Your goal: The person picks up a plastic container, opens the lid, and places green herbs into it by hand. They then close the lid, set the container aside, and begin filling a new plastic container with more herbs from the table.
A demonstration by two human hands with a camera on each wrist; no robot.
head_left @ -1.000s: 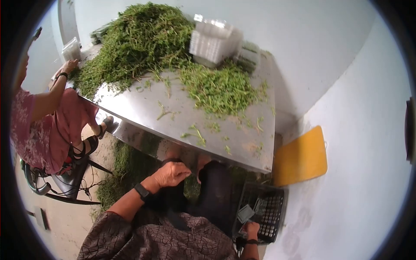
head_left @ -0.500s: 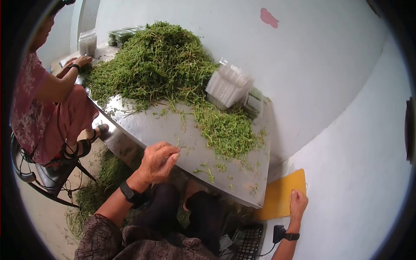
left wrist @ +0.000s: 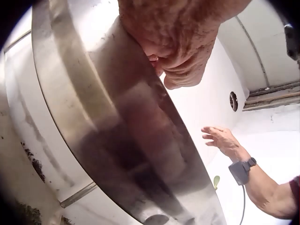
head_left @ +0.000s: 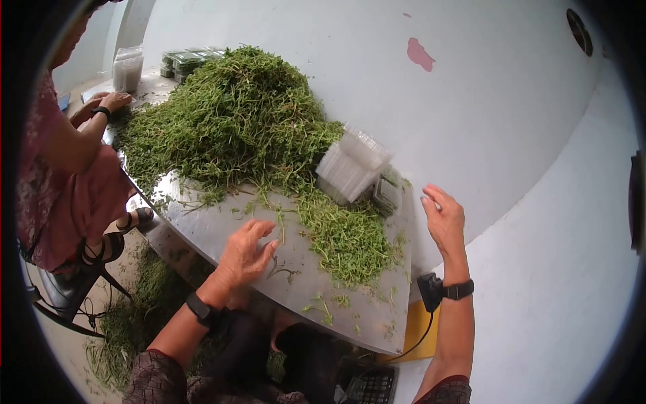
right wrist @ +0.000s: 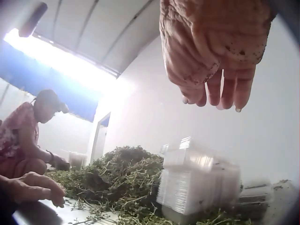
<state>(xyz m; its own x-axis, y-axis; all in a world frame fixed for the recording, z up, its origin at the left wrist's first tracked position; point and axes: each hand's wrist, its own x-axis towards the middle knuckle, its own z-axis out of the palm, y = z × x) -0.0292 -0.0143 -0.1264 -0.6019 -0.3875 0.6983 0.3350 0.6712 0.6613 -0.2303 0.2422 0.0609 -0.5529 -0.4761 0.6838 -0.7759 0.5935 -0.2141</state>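
Observation:
My left hand [head_left: 245, 254] hovers over the front part of the metal table [head_left: 316, 289], fingers loosely bent, with nothing in it. Beyond the table's right edge my right hand [head_left: 445, 221] is raised with relaxed fingers, also holding nothing. In the right wrist view its fingers [right wrist: 228, 89] hang apart above a stack of clear plastic boxes [right wrist: 187, 187]. That stack stands at the edge of a small spread of cut green stems [head_left: 350, 246]. Filled boxes of greens [head_left: 386, 192] sit just right of the stack, near my right hand.
A large heap of green stems [head_left: 235, 121] covers the back of the table. Another person [head_left: 74, 161] sits at the left. Below the right corner are a yellow board [head_left: 424, 333] and a black crate [head_left: 370, 387]. More greens [head_left: 141, 296] lie on the floor.
My right hand has risen from the crate, past the yellow board, to beside the table near the box stack, its fingers loosening. My left hand has come up over the table.

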